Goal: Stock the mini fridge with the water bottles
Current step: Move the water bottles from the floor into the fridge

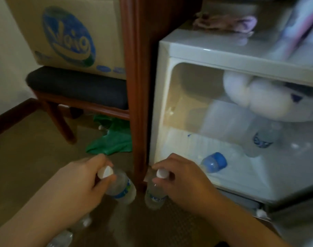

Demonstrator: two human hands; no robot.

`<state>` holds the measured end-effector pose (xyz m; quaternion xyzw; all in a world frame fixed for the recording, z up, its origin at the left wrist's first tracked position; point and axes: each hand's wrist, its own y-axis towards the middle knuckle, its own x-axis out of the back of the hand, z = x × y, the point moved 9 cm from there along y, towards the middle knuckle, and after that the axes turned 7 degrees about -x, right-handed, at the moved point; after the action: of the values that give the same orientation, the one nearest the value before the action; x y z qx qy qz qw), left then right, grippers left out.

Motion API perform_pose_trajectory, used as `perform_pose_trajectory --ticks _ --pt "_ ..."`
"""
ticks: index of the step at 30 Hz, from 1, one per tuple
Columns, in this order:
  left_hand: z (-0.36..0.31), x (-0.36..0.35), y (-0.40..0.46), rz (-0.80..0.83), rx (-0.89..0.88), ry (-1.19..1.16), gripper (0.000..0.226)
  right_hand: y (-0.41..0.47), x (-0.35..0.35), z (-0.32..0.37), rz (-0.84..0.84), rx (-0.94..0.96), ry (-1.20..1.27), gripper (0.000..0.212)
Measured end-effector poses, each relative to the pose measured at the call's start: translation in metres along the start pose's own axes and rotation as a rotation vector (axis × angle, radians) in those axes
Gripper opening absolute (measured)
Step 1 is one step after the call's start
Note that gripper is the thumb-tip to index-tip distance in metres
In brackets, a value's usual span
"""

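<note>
The white mini fridge (202, 50) stands open at the right. Inside lie a bottle with a blue cap (214, 162) near the front and a clear bottle with a blue label (260, 139) further back. My left hand (80, 182) grips the neck of a white-capped water bottle (121, 188), tilted above the floor. My right hand (184, 177) grips the neck of a second white-capped water bottle (154, 195), upright just in front of the fridge's lower left corner. More bottles (63, 237) lie on the floor at the bottom left, blurred.
A wooden cabinet post (137, 86) stands between the fridge and a dark-cushioned stool (77, 88) that carries a cardboard box (68, 32). Green cloth (113, 139) lies on the brown carpet. A white plush toy (255, 97) hangs over the fridge opening. Cloth (225, 24) lies on the fridge top.
</note>
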<state>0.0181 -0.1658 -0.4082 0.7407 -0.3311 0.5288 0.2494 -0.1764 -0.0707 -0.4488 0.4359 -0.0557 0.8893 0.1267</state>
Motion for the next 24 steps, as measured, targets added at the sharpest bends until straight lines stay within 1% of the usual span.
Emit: perform_pose_trajectory --ticks 4,7,11,15,17,20,22,24 --pt "-0.028 -0.018 0.026 -0.015 -0.066 -0.038 0.019 -0.016 0.058 -0.031 -0.27 -0.055 0.078 0.028" --pt "-0.045 -0.032 0.041 -0.018 -0.115 -0.064 0.019 -0.024 0.089 -0.047 -0.438 -0.066 0.099 0.027" --pt "-0.067 -0.041 0.052 -0.012 -0.153 -0.093 0.016 -0.019 0.112 -0.067 -0.543 -0.117 0.12 0.026" --pt "-0.081 -0.035 0.058 -0.02 -0.175 -0.096 0.016 -0.012 0.136 -0.073 -0.73 -0.045 0.095 0.025" --pt "-0.087 -0.031 0.06 -0.023 -0.185 -0.102 0.015 -0.002 0.142 -0.08 -0.768 -0.035 0.089 0.026" --pt "-0.093 -0.028 0.061 -0.025 -0.186 -0.101 0.013 0.025 0.147 -0.093 -0.723 -0.074 0.044 0.028" --pt "-0.095 -0.028 0.061 -0.028 -0.19 -0.101 0.012 0.042 0.148 -0.097 -0.715 -0.045 -0.035 0.028" --pt "-0.098 -0.028 0.062 -0.035 -0.197 -0.094 0.019 0.056 0.148 -0.102 -0.75 0.012 -0.161 0.026"
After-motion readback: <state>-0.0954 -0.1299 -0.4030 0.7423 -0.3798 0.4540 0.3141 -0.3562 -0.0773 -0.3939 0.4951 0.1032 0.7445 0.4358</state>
